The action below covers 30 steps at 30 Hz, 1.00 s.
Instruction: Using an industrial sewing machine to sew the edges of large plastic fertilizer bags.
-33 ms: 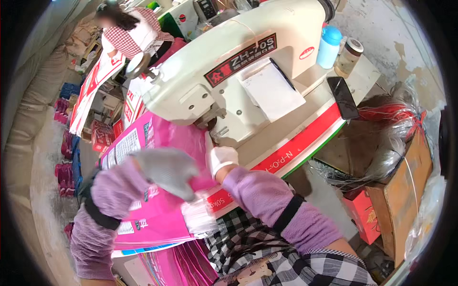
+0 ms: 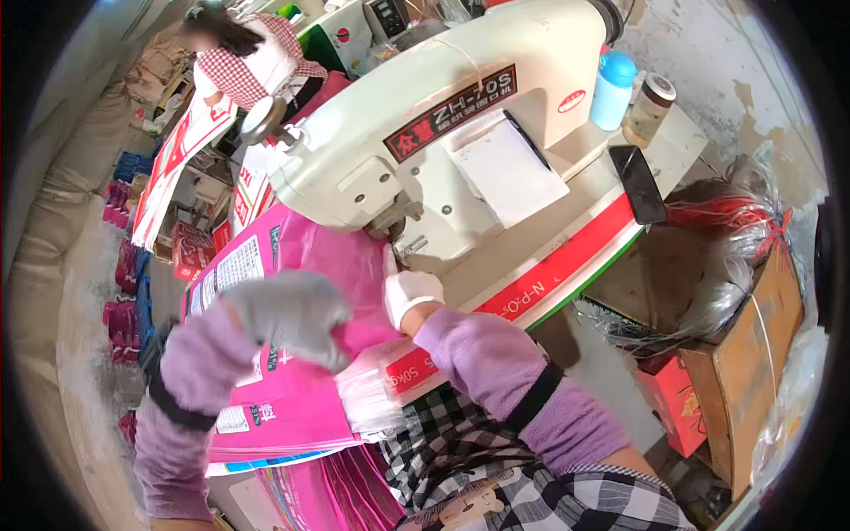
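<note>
A pink printed plastic bag (image 2: pixel 332 257) lies under the head of a large cream sewing machine (image 2: pixel 354 177). My right hand (image 2: pixel 414 295), in a white glove, grips the bag's right edge just in front of the presser foot. Over the bag, nearer to me, is my left hand (image 2: pixel 292 319) in a grey glove, slightly blurred. Its fingers point down to the right, stretched out, with nothing seen in them. Below its fingertips lies a bundle of white strips (image 2: pixel 367 400) at the near table edge.
A notepad with a pen (image 2: pixel 509 168), phone (image 2: pixel 636 184), blue bottle (image 2: pixel 613 90) and jar (image 2: pixel 649 110) rest on the machine's base and table. Right are clear fibres (image 2: pixel 726 292) and a wooden box (image 2: pixel 748 354). Folded pink bags (image 2: pixel 341 491) hang below; a person (image 2: pixel 252 62) works far left.
My left hand has shifted a little left over the bag. My right hand stays at the bag's edge near the presser foot.
</note>
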### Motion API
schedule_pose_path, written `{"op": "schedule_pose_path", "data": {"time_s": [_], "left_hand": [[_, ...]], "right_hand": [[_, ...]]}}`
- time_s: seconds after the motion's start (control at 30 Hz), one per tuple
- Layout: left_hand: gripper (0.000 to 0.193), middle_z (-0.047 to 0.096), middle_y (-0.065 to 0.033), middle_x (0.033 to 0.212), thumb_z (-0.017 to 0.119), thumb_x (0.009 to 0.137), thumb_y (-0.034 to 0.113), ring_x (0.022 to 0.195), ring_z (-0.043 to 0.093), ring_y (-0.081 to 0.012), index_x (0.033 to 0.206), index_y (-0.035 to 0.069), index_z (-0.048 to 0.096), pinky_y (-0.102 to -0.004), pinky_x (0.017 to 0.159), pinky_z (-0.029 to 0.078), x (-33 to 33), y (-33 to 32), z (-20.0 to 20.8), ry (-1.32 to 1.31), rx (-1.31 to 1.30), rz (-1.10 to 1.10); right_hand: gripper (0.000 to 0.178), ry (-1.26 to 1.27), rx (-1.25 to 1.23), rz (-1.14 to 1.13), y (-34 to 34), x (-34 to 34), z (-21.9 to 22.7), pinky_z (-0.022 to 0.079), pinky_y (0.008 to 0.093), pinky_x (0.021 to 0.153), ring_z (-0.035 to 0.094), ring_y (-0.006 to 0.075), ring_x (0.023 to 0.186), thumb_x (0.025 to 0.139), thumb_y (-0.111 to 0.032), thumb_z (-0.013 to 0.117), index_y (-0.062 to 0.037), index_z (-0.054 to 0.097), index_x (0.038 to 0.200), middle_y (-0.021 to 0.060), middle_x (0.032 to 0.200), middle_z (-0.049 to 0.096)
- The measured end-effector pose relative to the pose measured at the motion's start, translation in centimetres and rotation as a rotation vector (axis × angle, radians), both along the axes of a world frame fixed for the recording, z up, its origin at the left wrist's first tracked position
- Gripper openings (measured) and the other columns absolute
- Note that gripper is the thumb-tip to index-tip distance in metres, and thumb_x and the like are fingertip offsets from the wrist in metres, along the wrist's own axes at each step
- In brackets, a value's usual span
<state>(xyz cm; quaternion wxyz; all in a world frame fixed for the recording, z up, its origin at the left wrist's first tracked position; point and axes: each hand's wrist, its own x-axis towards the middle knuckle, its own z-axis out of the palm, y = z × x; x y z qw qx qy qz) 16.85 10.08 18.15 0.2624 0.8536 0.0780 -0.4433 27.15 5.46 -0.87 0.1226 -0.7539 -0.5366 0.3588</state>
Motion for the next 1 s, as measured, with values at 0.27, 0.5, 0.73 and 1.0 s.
{"op": "schedule_pose_path", "data": {"time_s": [0.27,0.5,0.73,1.0], "left_hand": [[0.021,0.057,-0.0069,0.060,0.066,0.074,0.028,0.061,0.061,-0.0261,0.071,0.009,0.058,-0.0405,0.054,0.046,-1.9,-13.8,-5.2,-0.391,0.328,-0.240],[0.016,0.061,-0.0087,0.064,0.067,0.075,0.023,0.065,0.063,-0.0274,0.075,0.007,0.064,-0.0421,0.065,0.050,-1.5,-1.9,0.2,-0.462,0.222,-0.266],[0.029,0.064,-0.0070,0.093,0.069,0.080,0.018,0.091,0.060,-0.0273,0.108,0.013,0.063,-0.0413,0.085,0.049,-5.6,-11.3,-1.9,-0.881,0.172,0.192],[0.024,0.065,-0.0098,0.094,0.071,0.064,0.007,0.093,0.061,-0.0320,0.087,0.009,0.067,-0.0428,0.084,0.048,-33.6,11.8,4.8,-0.358,1.196,0.259]], "right_hand": [[0.078,0.123,-0.012,0.028,-8.1,-2.1,5.5,0.054,0.0481,0.073,0.068,0.0390,0.086,0.085,-0.013,0.049,0.0043,0.009,0.150,0.0290,0.098,0.067],[0.074,-0.217,0.121,0.116,-5.1,-1.5,2.3,0.056,0.0449,0.069,0.070,0.0341,0.078,0.088,-0.011,0.046,0.0013,0.009,0.151,0.0209,0.086,0.070],[0.039,-0.017,0.134,-0.088,-0.2,-4.2,-1.2,0.055,0.0444,0.066,0.070,0.0322,0.076,0.091,-0.024,0.047,-0.0181,0.051,0.130,0.0143,0.083,0.071],[0.021,-0.430,0.614,0.184,-11.2,-2.8,-1.2,0.049,0.0399,0.086,0.065,0.0243,0.099,0.074,-0.018,0.064,-0.0103,0.071,0.093,0.0143,0.096,0.068]]}}
